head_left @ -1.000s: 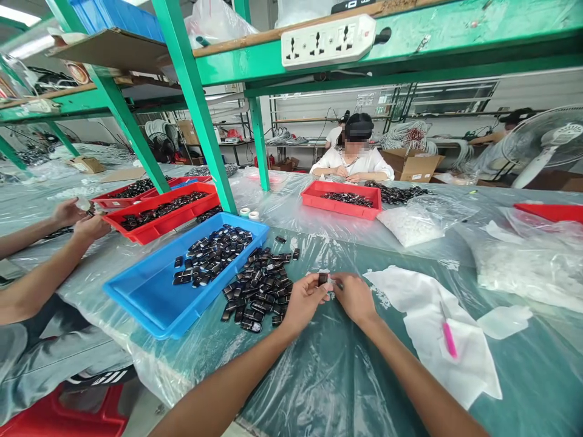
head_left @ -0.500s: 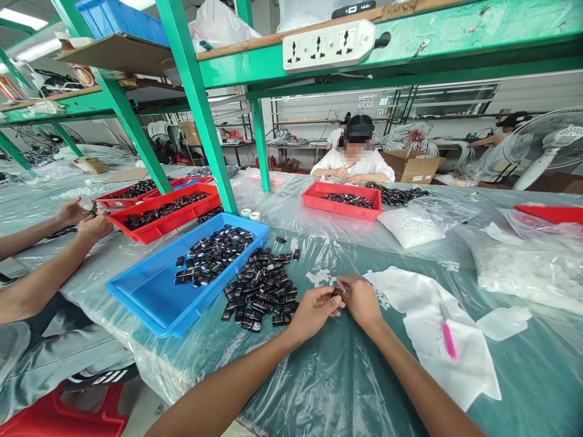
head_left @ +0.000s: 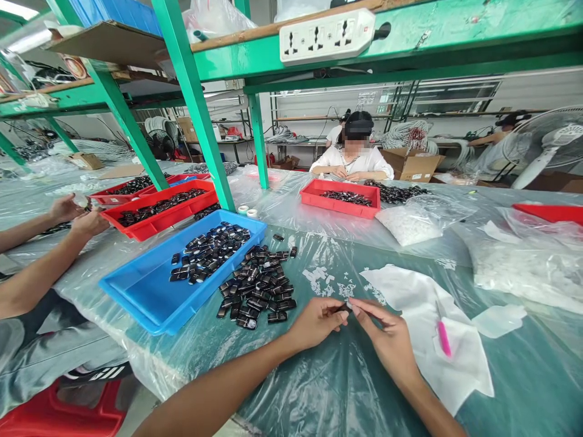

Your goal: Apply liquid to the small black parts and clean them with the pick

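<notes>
Left hand point(head_left: 314, 325): pinching dark piece point(head_left: 345, 308)
Right hand point(head_left: 389, 334): fingertips at its three-o'clock end; can't tell their grip
Dark piece: between hands, six o'clock from white bits point(head_left: 346, 291)
Best handling: left steady, right light

Piled pieces point(head_left: 257, 290): black
Near tray point(head_left: 150, 291): plain blue
Counter point(head_left: 300, 376): green
Sheet point(head_left: 410, 291): white
Tool handle point(head_left: 443, 338): bright pink
Shelf frame point(head_left: 195, 103): green

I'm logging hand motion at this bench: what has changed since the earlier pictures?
The left hand and right hand have moved nearer the body and rightward with a dark piece, uncovering more white scraps; the right hand's fingers now look straighter. The left keeps its grip on the piece; the blue tray and pink-handled tool lie as before.
</notes>
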Demonstrator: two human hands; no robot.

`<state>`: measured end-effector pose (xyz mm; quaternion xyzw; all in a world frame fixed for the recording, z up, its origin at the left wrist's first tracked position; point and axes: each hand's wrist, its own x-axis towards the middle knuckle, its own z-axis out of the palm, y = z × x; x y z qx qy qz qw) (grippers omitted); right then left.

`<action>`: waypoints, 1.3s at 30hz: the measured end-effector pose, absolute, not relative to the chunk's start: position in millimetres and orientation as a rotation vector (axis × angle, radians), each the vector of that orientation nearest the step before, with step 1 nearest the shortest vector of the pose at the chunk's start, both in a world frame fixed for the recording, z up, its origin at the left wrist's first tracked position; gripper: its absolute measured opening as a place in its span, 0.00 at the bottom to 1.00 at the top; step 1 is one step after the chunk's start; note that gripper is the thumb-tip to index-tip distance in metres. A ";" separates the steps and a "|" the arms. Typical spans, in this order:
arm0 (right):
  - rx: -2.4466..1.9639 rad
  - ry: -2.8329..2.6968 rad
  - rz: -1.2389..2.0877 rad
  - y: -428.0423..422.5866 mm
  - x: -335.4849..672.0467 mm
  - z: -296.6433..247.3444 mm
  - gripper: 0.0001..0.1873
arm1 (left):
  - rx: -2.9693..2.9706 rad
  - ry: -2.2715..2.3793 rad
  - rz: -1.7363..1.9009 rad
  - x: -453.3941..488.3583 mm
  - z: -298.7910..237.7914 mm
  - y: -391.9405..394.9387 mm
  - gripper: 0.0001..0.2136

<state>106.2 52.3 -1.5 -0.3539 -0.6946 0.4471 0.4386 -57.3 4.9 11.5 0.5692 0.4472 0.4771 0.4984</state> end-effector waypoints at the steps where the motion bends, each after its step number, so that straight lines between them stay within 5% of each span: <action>1: -0.871 -1.725 1.104 52.1 105.3 -3.5 0.14 | 1.415 1.102 1.152 -58.1 12.2 4.5 0.21; 19: -0.855 -1.636 1.155 25.5 93.8 -10.2 0.16 | 1.437 0.976 1.113 -66.2 22.4 0.8 0.20; 39: -0.941 -2.288 0.286 82.3 111.7 -20.0 0.14 | 1.221 0.991 1.297 -63.1 18.2 5.4 0.17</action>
